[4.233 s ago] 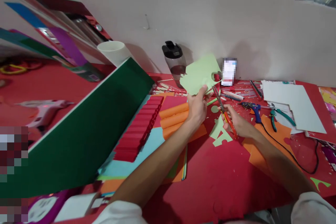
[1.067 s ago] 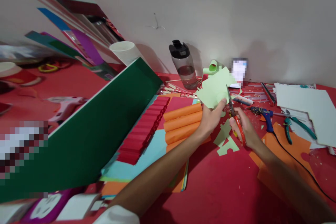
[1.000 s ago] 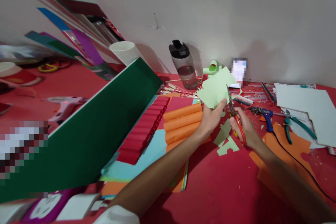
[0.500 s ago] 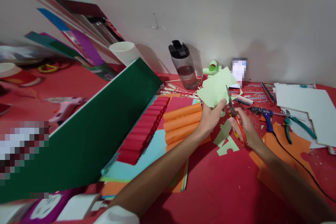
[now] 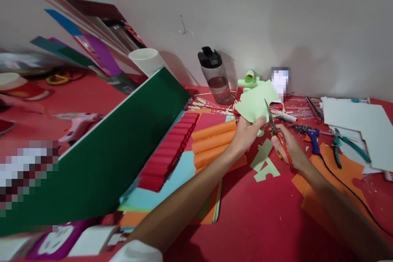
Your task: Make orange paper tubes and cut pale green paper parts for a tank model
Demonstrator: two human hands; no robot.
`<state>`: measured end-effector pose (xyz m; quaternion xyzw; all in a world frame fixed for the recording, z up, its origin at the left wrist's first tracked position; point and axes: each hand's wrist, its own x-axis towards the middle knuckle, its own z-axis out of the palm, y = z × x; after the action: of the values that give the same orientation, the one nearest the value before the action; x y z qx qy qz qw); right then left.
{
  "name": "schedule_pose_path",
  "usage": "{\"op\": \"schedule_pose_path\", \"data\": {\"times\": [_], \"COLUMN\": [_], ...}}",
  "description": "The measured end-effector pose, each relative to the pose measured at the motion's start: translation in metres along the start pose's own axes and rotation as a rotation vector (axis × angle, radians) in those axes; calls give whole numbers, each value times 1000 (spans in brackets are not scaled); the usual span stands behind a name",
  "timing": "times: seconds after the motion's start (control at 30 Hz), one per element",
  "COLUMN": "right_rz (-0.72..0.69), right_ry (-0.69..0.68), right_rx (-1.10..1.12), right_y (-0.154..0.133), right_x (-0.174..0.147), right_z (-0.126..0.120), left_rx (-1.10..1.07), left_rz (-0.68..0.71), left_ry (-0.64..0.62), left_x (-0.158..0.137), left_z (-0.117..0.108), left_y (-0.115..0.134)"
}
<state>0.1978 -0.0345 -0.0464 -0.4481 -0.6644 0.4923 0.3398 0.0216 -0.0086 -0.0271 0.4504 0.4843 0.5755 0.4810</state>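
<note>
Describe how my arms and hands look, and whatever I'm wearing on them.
Your left hand and right hand are both ungloved, with no watch or bracelet showing at either wrist. A loose white sleeve ends near the left elbow, leaving that forearm bare. The right forearm is bare too.

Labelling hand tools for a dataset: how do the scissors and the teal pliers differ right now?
The scissors are held in the right hand; the pliers lie with no hand on them. The scissors' handles are red-orange and yellow, the pliers' teal. The scissors have long, slender pointed blades, the pliers a short, stubby head.

Shared: both are two-handled tools with metal working ends.
</note>
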Motion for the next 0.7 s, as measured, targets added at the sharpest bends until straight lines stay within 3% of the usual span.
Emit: {"op": "schedule_pose_path", "data": {"times": [0.2, 0.43, 0.7], "right_rz": [40, -14, 52], "right_ry": [-11, 4, -44], "right_rx": [34, 3, 55], "right_y": [-2, 1, -11], "right_x": [0, 2, 2], "right_z": [-2, -4, -11], "left_rx": [10, -16, -52], "left_rz": [5, -1, -24], "left_ry": [-19, -5, -65], "left_x": [-1, 0, 5], "left_z": [-1, 0, -2], "left_y": [4, 2, 3]}}
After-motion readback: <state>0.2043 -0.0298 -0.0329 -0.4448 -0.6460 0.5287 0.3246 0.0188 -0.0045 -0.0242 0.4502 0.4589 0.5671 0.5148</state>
